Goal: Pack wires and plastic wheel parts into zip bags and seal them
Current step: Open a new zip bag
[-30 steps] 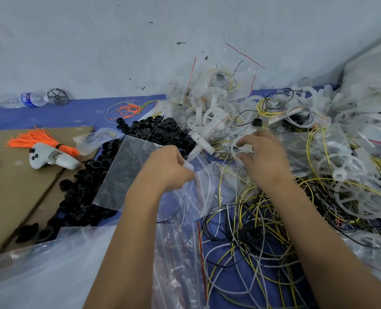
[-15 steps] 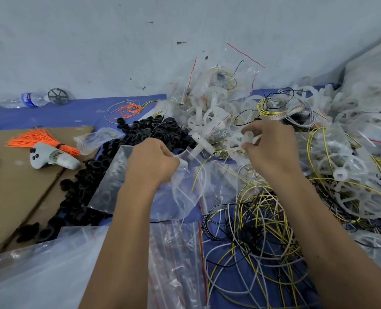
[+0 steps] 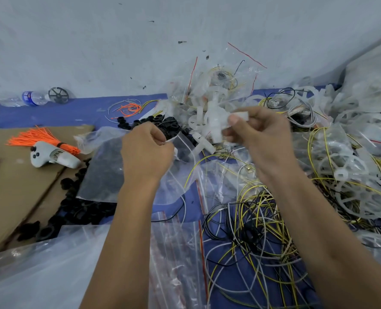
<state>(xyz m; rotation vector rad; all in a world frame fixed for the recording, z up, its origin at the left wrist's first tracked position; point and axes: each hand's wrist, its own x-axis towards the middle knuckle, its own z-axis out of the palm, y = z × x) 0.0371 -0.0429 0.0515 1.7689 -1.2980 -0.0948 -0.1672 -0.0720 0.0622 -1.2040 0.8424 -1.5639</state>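
Pinching one clear, crinkly zip bag [image 3: 109, 168] in my left hand [image 3: 146, 152]; at three o'clock, my right hand [image 3: 263, 139] grips one white spoked plastic wheel part [image 3: 216, 123].

Light: even, cool and fairly bright, diffuse, with no clear single source
Shadows: soft and faint, only thin dark edges beneath the forearms
Glare: pale sheen on the clear zip bags [image 3: 109, 270] below the left hand [image 3: 146, 152]
Blur: the right hand [image 3: 266, 139] and the white plastic part [image 3: 216, 124] in its grip are smeared by motion; the left hand is sharper
Distortion: wide-angle bend, the wall [image 3: 118, 41] and blue worktop [image 3: 78, 110] curve toward the edges
Focus: corners turn soft
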